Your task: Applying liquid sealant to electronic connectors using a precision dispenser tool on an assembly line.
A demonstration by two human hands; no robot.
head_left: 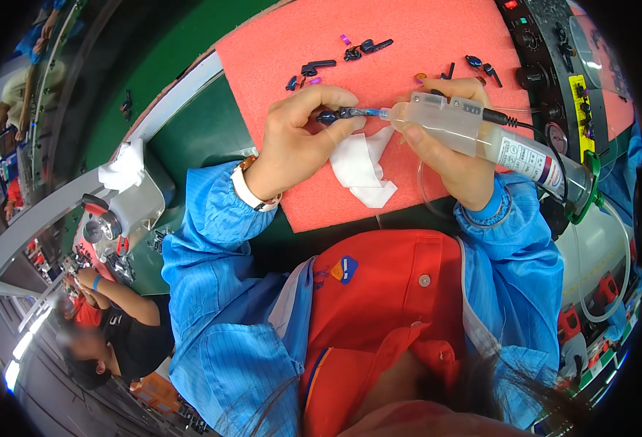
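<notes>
My left hand (293, 138) pinches a small glossy dark earphone-like part (327, 117) between thumb and fingers above the pink foam mat (437, 36). Wrapped round the clear barrel of a glue-dispensing syringe (507, 149), my right hand (456, 156) keeps it nearly level. The syringe's thin blue needle (368, 112) reaches left to the part; whether it touches is too small to tell. Under both hands lies a crumpled white tissue (365, 171). Beyond them rest several dark pieces with stems (318, 68), and more dark pieces (485, 67) lie farther right.
A black dispenser unit (532, 76) with knobs and a gauge borders the mat's right side. A clear hose (623, 240) loops from the syringe's green cap. At left stand a translucent container (142, 193) with white tissue and a metal rail. Another person (124, 328) works at far left.
</notes>
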